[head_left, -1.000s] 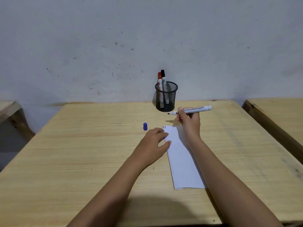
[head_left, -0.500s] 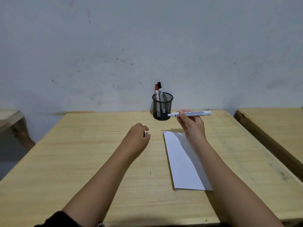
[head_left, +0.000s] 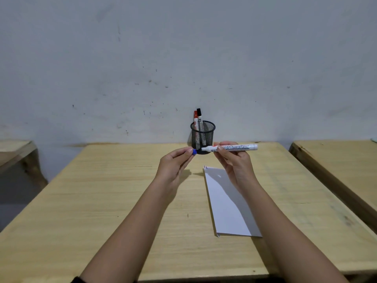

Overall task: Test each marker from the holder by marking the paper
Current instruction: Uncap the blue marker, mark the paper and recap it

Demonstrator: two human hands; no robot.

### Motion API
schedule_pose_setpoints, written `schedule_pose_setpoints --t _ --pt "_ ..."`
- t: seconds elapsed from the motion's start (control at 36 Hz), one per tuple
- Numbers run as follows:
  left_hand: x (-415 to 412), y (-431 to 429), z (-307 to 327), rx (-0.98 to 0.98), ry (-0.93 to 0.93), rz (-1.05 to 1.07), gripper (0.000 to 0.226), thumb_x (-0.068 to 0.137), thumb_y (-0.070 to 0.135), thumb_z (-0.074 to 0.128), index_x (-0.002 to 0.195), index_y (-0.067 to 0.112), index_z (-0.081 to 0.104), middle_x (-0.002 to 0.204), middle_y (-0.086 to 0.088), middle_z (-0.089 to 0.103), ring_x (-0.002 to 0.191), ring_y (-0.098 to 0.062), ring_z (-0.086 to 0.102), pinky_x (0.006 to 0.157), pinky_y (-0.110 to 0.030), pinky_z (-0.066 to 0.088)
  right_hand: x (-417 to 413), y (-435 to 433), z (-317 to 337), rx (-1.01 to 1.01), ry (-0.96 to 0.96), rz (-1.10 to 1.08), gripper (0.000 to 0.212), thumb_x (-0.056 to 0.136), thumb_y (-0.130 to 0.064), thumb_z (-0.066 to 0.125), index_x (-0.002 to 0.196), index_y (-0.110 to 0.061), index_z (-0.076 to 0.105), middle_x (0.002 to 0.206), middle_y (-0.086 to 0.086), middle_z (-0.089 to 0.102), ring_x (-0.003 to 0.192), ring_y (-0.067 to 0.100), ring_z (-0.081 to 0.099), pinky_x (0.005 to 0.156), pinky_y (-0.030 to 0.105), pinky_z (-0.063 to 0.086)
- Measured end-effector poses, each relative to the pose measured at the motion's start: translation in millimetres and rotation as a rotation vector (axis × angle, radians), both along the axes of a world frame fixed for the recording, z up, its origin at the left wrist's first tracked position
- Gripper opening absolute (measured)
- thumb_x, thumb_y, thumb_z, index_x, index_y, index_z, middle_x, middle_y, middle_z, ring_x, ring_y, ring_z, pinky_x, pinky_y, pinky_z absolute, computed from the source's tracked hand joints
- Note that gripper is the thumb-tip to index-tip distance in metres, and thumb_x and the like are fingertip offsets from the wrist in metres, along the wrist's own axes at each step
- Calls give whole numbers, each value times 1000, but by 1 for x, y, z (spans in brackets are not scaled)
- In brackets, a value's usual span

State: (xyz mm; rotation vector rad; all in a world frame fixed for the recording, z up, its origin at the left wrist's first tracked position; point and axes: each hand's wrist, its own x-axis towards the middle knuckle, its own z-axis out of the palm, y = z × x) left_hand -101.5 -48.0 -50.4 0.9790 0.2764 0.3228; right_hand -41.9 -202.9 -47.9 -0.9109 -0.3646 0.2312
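Pale wooden table (head_left: 102, 201) filling the foreground, grain running crosswise, a few small dark specks on the top. Behind it a grey-white wall (head_left: 183, 58), scuffed and dotted with dark marks, a brownish stain where it meets the table's far edge. Off to the right, apart across a narrow gap, a second wooden table (head_left: 336, 158) with a chipped near corner; at the left edge, part of another wooden surface (head_left: 14, 150).

Dim, even indoor light from above and in front; soft arm shadows fall on the worktop (head_left: 81, 201), edges bow slightly, focus mildly soft throughout
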Motion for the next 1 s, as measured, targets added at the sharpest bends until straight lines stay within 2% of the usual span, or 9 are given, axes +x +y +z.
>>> schedule_pose_setpoints --t 0.17,0.53,0.72,0.92,1.0 --pt "-2 -8 1 -109 -47 -10 8 83 -4 61 88 0 66 72 -2 75 71 -7 72 73 -14 57 -3 3 0 -9 -42 23 13 84 6 58 85 -6 61 84 5 73 85 16 70 81 22 55" --pt "-4 -10 4 -114 -66 -13 8 83 -4 61 88 -2 66 76 -5 75 73 -9 72 74 -16 57 -5 -1 1 -10 -47 -13 13 84 7 58 84 -6 61 80 2 74 83 14 70 80 21 55" --pt "-4 -14 6 -32 -68 -56 7 83 -3 62 85 1 67 75 -3 75 73 -8 72 75 -15 56 -5 3 -3 -55 -72 20 10 82 5 61 86 -4 62 83 8 69 85 19 69 82 24 55" --pt "-7 -19 12 8 -83 -59 8 81 -4 64 83 3 69 72 -3 75 72 -8 72 77 -15 56 -7 4 -2 -50 -103 -7 10 84 5 59 89 -4 60 75 0 72 78 13 69 77 21 55" --pt "-9 -19 14 39 -76 -62 9 81 -3 65 83 4 69 72 -1 75 72 -8 71 77 -14 56 -10 4 -1 -43 -114 -6 13 76 -4 66 87 -4 61 77 1 73 80 15 69 79 22 56"
